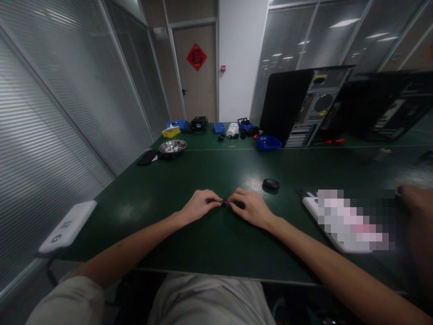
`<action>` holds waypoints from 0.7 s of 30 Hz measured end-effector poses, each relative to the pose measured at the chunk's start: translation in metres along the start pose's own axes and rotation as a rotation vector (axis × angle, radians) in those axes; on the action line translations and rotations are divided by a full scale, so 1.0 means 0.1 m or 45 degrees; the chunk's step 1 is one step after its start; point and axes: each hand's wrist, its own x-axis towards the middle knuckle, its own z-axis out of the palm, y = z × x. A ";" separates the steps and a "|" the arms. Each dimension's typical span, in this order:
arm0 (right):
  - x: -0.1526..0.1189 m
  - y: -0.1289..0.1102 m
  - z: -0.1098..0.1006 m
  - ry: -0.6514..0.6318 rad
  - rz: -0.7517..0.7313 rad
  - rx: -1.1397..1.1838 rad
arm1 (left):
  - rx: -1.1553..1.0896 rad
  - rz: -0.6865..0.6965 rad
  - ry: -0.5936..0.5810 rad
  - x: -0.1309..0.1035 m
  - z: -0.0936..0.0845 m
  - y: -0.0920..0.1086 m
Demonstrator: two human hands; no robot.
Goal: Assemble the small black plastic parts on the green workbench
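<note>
Both hands meet over the green table, near its front middle. My left hand pinches one end of a small dark object, too small to make out. From the other side, the fingertips of my right hand are closed on the same object, and a dark part shows under those fingers. A black rounded case lies on the table just beyond my right hand.
A white device sits at the left edge; another white device, partly blurred out, lies right, beside another person's hand. Farther back are a metal bowl, a blue bin and a computer tower.
</note>
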 end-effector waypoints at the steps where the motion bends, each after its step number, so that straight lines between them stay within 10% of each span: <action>1: 0.00 0.00 0.00 -0.003 -0.008 0.012 | -0.005 0.007 0.009 0.00 0.00 -0.01; 21: 0.01 -0.08 0.03 0.010 -0.116 0.071 | -0.056 0.004 0.005 0.00 0.03 0.01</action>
